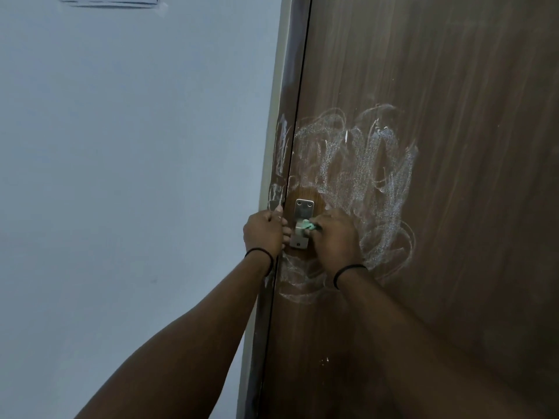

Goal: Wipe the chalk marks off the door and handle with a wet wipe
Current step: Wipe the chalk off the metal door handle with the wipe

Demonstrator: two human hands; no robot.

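A brown wooden door [453, 116] fills the right side, covered with white chalk scribbles [363, 164] above, right of and below its metal handle plate [303, 210]. More chalk [281, 146] marks the door frame to the left. My right hand [335, 240] presses a crumpled greenish wet wipe [310, 225] against the handle, whose lever is mostly hidden. My left hand [266, 232] curls at the door's edge, its fingers touching the handle plate's left side. A small patch around the plate's top looks bare of chalk.
A plain pale blue wall [121, 176] takes up the left half. A dark gap [295, 146] runs between the frame and the door. The edge of a sheet or panel [109, 1] shows at the top of the wall.
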